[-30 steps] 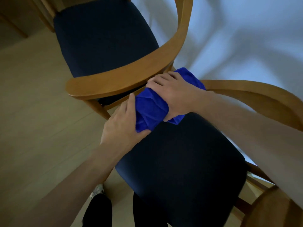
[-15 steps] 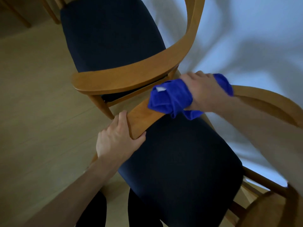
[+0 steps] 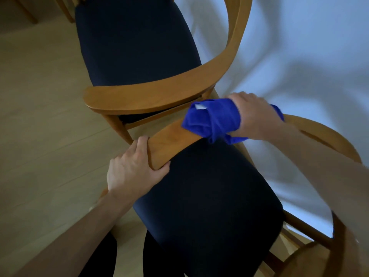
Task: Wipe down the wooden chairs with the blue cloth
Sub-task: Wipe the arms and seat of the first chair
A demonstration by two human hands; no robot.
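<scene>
Both hands curled — right hand (image 3: pixel 254 116) around blue cloth (image 3: pixel 212 118)

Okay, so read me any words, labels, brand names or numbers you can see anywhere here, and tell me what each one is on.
No readable text anywhere in this view.
Small white tag on the blue cloth: too small and blurred to tell whether it carries print.
Wooden chair frames, nearer and farther: no marks or labels visible.
</scene>
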